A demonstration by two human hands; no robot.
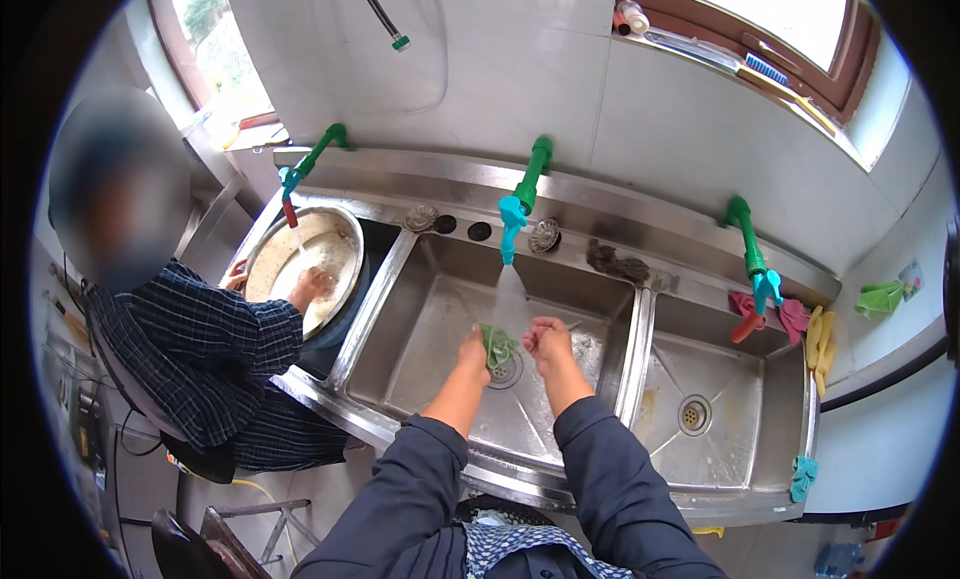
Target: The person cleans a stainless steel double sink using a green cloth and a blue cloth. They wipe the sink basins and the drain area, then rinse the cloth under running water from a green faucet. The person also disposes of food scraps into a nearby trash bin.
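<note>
Over the middle basin of a stainless steel sink [420,331], my left hand [472,354] holds a green cloth [497,346]. My right hand [549,343] is to the right of the cloth, apart from it, with its fingers curled; a thin light-coloured stick-like thing shows beside it, and whether the hand holds it I cannot tell. Water sprays down from the blue-handled tap [511,226] on a green pipe, between and just beyond my hands. Below the cloth lies the basin's drain [506,373], partly hidden.
At left, a person [195,346] has their hands at a large metal bowl [349,241] under a running tap. Drain strainers [544,235] and a dark scouring pad [616,262] lie on the back ledge. Yellow gloves [821,346], pink cloths [793,320] and a teal cloth [803,478] hang around the right basin.
</note>
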